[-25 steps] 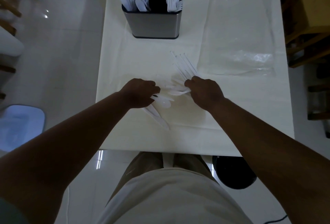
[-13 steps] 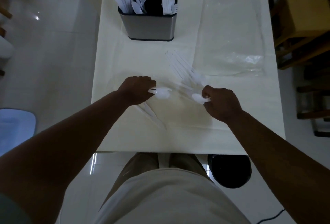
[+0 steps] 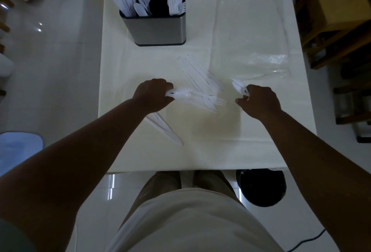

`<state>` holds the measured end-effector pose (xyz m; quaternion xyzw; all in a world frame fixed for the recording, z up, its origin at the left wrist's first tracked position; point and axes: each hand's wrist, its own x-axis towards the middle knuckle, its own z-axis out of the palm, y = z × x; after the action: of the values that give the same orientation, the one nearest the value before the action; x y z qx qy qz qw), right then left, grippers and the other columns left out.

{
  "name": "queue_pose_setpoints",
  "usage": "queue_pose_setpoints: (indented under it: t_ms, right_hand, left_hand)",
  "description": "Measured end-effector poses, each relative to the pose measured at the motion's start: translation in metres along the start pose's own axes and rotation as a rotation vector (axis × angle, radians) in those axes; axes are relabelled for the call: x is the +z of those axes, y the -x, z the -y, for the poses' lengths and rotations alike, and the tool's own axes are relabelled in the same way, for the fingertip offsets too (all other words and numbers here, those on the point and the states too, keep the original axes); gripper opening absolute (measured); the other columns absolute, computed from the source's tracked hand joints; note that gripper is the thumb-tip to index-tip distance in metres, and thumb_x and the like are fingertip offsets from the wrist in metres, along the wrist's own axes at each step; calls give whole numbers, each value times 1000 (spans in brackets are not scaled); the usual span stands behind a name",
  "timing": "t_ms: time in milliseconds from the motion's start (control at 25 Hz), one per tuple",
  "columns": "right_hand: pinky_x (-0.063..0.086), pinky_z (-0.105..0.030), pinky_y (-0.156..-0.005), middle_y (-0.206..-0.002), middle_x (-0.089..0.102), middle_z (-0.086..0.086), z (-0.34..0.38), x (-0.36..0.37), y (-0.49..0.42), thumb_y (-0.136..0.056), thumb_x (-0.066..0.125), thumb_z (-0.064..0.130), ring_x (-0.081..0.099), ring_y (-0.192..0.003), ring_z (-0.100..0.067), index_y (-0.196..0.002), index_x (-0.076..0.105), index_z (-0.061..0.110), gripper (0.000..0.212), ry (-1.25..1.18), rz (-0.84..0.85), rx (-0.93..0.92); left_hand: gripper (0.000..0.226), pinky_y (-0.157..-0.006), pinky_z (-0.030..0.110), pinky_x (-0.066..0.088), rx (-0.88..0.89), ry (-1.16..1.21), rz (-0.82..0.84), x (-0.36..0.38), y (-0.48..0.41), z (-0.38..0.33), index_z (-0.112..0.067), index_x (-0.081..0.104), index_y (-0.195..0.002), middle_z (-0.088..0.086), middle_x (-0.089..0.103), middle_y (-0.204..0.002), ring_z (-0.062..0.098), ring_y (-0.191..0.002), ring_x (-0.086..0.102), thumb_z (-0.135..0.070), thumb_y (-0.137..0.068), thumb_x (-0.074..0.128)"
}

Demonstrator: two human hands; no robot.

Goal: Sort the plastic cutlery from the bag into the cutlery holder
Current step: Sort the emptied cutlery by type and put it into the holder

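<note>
Gently now, with white spoons (image 3: 179,93) held tight in the curled left hand (image 3: 152,96) and pinched in the right hand (image 3: 261,100), carry both to the far cutlery holder (image 3: 158,31), spoon side only.

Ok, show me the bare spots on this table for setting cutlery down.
Bare cloth lies at the near edge, between the knives and the right hand. Another patch sits between the cutlery holder and the left hand. Crowded: the fork pile between the hands; the bag covers the right.
</note>
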<state>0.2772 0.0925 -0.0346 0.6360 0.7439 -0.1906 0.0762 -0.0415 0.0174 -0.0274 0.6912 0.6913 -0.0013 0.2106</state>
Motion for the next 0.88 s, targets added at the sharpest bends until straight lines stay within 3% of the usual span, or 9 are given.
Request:
queue_pose_setpoints:
  t_ms: [200, 400, 520, 640, 760, 880]
  right_hand:
    - [48, -35, -72, -83, 65, -10, 2, 5, 1, -84, 60, 34, 61, -89, -38, -79, 55, 14, 21, -154, -2, 34]
    - [42, -32, -71, -90, 61, -13, 17, 6, 5, -86, 60, 24, 55, -83, -32, -91, 50, 10, 18, -233, 63, 24]
    - [36, -32, -66, -83, 58, -10, 43, -2, 6, -91, 54, 28, 52, -76, -28, -83, 48, 9, 21, -530, 59, 84]
    - [45, -35, -64, -78, 63, -9, 77, -13, 8, -92, 49, 36, 61, -74, -28, -79, 54, 12, 28, -756, 94, 84]
    - [47, -32, -76, -91, 72, -1, 113, -25, 9, -96, 46, 31, 66, -88, -21, -85, 71, 13, 34, -846, 99, 42]
    - [45, -30, -85, -100, 65, 8, 139, -33, 6, -98, 51, 39, 59, -97, -14, -110, 73, 23, 30, -995, 165, 85]
  left_hand:
    - [18, -70, 32, 45, 45, -23, -32, 9, 2, -2, -19, 65, -96, 4, 57, -91, 31, -81, 62, -32, -91, 53]
    - [19, -66, 29, 36, 12, 49, -19, 10, -8, -20, -19, 55, -81, -1, 53, -81, 25, -76, 55, -35, -91, 56]
    - [25, -56, 28, 32, -157, 382, -63, 4, -9, -30, -15, 55, -75, -2, 54, -68, 15, -61, 48, -32, -93, 57]
    - [21, -55, 21, 45, -321, 842, 78, -3, -11, -44, -11, 66, -94, 3, 67, -80, 13, -62, 57, -16, -98, 46]
    - [23, -74, 24, 57, -338, 1238, 185, -6, -14, -48, -3, 62, -115, 14, 70, -104, 22, -86, 70, -5, -101, 44]
    - [31, -99, 32, 50, -276, 1364, 226, -9, -14, -43, -6, 55, -132, 11, 64, -128, 22, -115, 64, -12, -102, 47]
